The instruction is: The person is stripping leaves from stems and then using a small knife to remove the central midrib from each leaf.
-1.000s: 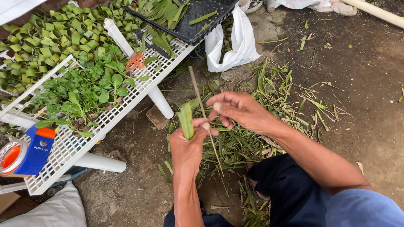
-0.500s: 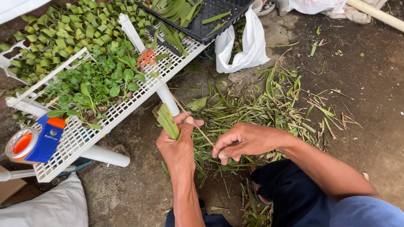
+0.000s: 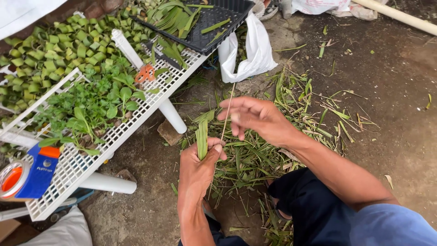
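Observation:
My left hand [image 3: 196, 169] is closed around a folded green leaf strip [image 3: 202, 137] that sticks up out of the fist. A thin pale stick [image 3: 227, 111] runs upward from the left thumb. My right hand [image 3: 257, 119] pinches this stick partway up, with the other fingers spread. Both hands are over a pile of cut green leaf scraps [image 3: 268, 150] on the dirt ground.
A white plastic grid rack [image 3: 136, 116] on white pipe legs [image 3: 172, 116] stands at left, holding small green plants [image 3: 91, 107], many folded leaf pieces [image 3: 54, 54] and orange scissors [image 3: 144, 73]. A black tray [image 3: 214, 20] of leaves, a white plastic bag [image 3: 252, 50] and a tape dispenser [image 3: 27, 175] lie nearby.
My right hand rose from low beside the left hand up along the stick and now pinches it higher. The left hand kept the folded leaf.

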